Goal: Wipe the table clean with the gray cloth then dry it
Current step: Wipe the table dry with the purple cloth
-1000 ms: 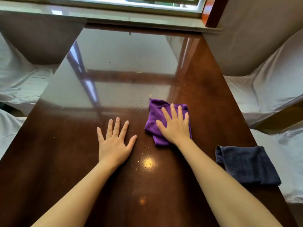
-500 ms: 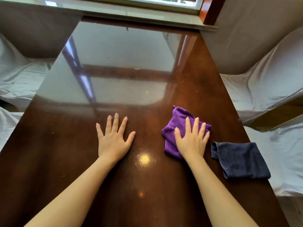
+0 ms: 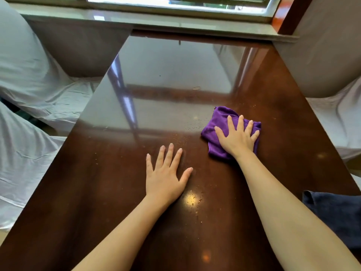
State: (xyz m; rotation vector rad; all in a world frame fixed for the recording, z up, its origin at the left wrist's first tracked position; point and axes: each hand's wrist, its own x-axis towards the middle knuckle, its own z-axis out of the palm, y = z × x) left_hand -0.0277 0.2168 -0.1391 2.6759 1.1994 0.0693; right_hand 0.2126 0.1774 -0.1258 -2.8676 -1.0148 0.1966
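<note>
Gray cloth (image 3: 336, 216): dark gray-blue, lies folded at the lower right of the frame near the table's right edge, partly cut off by the frame; no hand touches it
Table (image 3: 97, 192): glossy dark wood, runs from the bottom of the frame up to the window sill (image 3: 175, 20) at the top
Purple cloth (image 3: 220, 122): bunched flat on the table, right of centre, under the right hand
Right hand (image 3: 237, 137): fingers spread, palm pressed flat on the purple cloth, not closed round it
Left hand (image 3: 166, 177): fingers spread, flat on bare wood at centre, holding nothing
Just changed: over the last second the purple cloth has swept right toward the gray one, then back up the table; the gray cloth has dropped lower in frame as the head lifted; the left hand has kept its place
Meaning: judged as the drying pass, with the gray-cloth wipe likely done
Left to do: droplets (image 3: 193, 200) glint below the left hand, more specks sit upper right of the purple cloth
Edges: right edge is near the purple cloth; covered seats (image 3: 39, 85) flank both sides
Open room: the wide upper half and whole left side lie free for strokes
</note>
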